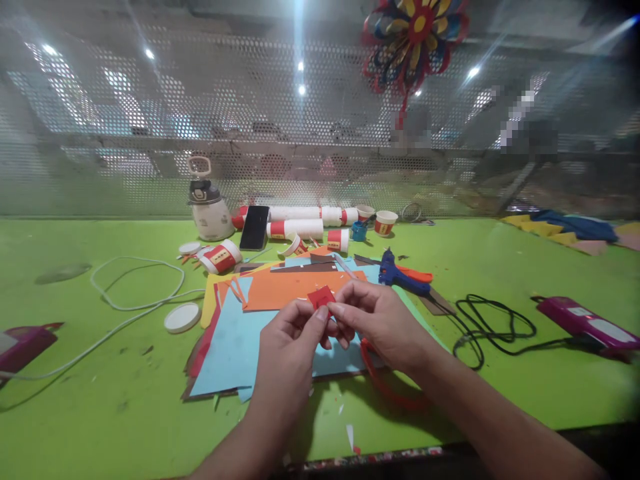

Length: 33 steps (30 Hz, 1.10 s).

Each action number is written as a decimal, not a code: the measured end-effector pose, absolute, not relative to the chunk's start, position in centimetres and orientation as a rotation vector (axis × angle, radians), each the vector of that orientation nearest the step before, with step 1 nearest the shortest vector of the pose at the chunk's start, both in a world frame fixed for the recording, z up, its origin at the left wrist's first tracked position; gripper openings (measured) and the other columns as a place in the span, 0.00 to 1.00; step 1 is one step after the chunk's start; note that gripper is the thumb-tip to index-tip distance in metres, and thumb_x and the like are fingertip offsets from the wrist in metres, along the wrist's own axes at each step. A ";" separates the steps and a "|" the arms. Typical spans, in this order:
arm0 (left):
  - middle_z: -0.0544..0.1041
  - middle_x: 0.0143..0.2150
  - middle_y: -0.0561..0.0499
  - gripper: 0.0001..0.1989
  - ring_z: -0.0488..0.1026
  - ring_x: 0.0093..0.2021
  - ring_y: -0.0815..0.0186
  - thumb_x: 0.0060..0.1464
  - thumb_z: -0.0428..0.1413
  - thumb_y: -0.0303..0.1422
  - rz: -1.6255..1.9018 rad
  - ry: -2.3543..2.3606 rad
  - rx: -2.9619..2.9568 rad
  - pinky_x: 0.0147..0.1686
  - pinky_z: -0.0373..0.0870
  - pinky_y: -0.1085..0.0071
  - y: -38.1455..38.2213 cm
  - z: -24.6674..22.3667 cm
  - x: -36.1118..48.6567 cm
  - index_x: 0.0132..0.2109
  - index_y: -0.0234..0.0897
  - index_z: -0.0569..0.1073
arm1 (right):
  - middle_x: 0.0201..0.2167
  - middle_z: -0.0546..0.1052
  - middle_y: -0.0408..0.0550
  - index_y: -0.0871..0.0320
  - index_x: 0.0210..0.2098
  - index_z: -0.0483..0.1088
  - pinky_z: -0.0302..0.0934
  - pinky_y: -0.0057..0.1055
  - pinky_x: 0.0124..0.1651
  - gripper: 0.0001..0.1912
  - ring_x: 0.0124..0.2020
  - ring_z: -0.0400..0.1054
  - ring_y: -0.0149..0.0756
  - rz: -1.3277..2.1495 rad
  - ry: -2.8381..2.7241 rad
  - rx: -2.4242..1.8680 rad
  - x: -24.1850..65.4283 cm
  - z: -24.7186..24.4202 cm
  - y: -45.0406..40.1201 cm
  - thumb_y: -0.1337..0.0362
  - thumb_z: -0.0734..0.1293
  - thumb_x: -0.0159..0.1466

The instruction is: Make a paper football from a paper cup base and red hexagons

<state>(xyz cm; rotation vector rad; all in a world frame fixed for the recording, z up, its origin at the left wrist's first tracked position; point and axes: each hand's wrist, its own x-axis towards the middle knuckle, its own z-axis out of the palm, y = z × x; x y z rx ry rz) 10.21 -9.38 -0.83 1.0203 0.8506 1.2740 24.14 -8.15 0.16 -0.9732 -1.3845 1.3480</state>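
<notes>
Both hands are closed in narrow pinches on a small, angular piece of red paper (320, 295), held above the stacked craft sheets near the middle of the view. The left hand (293, 340) grips its lower left part between thumb and fingers; the right hand (383, 317) pinches the lower right side. This two-sided hold probably steadies the thin piece and lets the fingertips control its edges; whether it is folded or layered cannot be determined. Beneath the hands, a light blue paper sheet (230, 353) overlaps other colours, with an orange rectangular paper sheet (285, 290) behind, apparently within easy reach. An orange-red looped handle (376, 383) lies partly under the right hand. The dark blue plastic glue gun (400, 277) rests beyond that hand, seemingly aside from the fingers yet accessible. Red-and-white paper cups, one tipped on its side (221, 257), stand or lie towards the back of the bright green tabletop (125, 380), likely leaving the front for handwork.
</notes>
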 end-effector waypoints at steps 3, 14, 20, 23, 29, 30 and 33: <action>0.75 0.23 0.53 0.09 0.68 0.24 0.70 0.51 0.60 0.33 1.285 0.891 1.071 0.28 0.65 0.73 -9.1 -0.9 10.2 0.26 0.35 0.70 | 0.20 0.72 0.39 0.59 0.27 0.66 0.60 0.27 0.26 0.13 0.20 0.66 0.26 1.332 -1.374 -0.967 24.0 0.2 -8.2 0.58 0.71 0.59; 0.75 0.23 0.52 0.09 0.67 0.25 0.69 0.49 0.61 0.34 1.337 0.928 1.099 0.29 0.64 0.72 -9.1 -1.1 9.7 0.26 0.35 0.71 | 0.22 0.72 0.41 0.59 0.29 0.66 0.61 0.29 0.27 0.13 0.22 0.66 0.29 1.401 -1.353 -0.899 23.7 -0.3 -8.3 0.57 0.70 0.60; 0.74 0.24 0.52 0.10 0.66 0.27 0.69 0.49 0.61 0.36 1.372 0.959 1.044 0.31 0.63 0.72 -9.2 -1.1 9.3 0.27 0.35 0.72 | 0.24 0.69 0.40 0.58 0.31 0.67 0.61 0.30 0.31 0.13 0.25 0.64 0.30 1.206 -1.552 -1.133 26.3 0.8 -9.6 0.54 0.66 0.63; 0.75 0.24 0.52 0.09 0.68 0.28 0.68 0.49 0.61 0.36 1.402 0.922 1.014 0.31 0.63 0.72 -9.2 -1.1 9.0 0.28 0.35 0.72 | 0.27 0.71 0.46 0.58 0.32 0.70 0.59 0.34 0.33 0.14 0.29 0.65 0.37 0.754 -2.013 -1.525 29.2 -0.1 -10.7 0.54 0.63 0.65; 0.76 0.27 0.53 0.07 0.69 0.30 0.68 0.53 0.60 0.35 1.452 0.753 0.964 0.34 0.65 0.71 -8.8 -1.3 8.3 0.31 0.37 0.72 | 0.39 0.72 0.53 0.53 0.48 0.70 0.59 0.36 0.40 0.16 0.38 0.67 0.42 0.230 -2.470 -1.747 32.9 -2.8 -12.4 0.66 0.63 0.61; 0.76 0.27 0.53 0.07 0.69 0.30 0.68 0.53 0.60 0.35 1.459 0.739 0.955 0.35 0.65 0.71 -8.8 -1.2 8.3 0.31 0.37 0.72 | 0.40 0.72 0.53 0.52 0.51 0.68 0.59 0.35 0.40 0.19 0.38 0.68 0.43 0.243 -2.481 -1.750 32.9 -2.8 -12.4 0.68 0.63 0.60; 0.75 0.29 0.53 0.07 0.69 0.30 0.69 0.50 0.62 0.35 1.503 0.768 0.889 0.35 0.65 0.71 -8.9 -0.8 8.2 0.32 0.37 0.73 | 0.40 0.73 0.52 0.50 0.57 0.63 0.58 0.34 0.38 0.29 0.39 0.69 0.44 0.308 -2.524 -1.754 32.5 -2.7 -11.9 0.72 0.63 0.56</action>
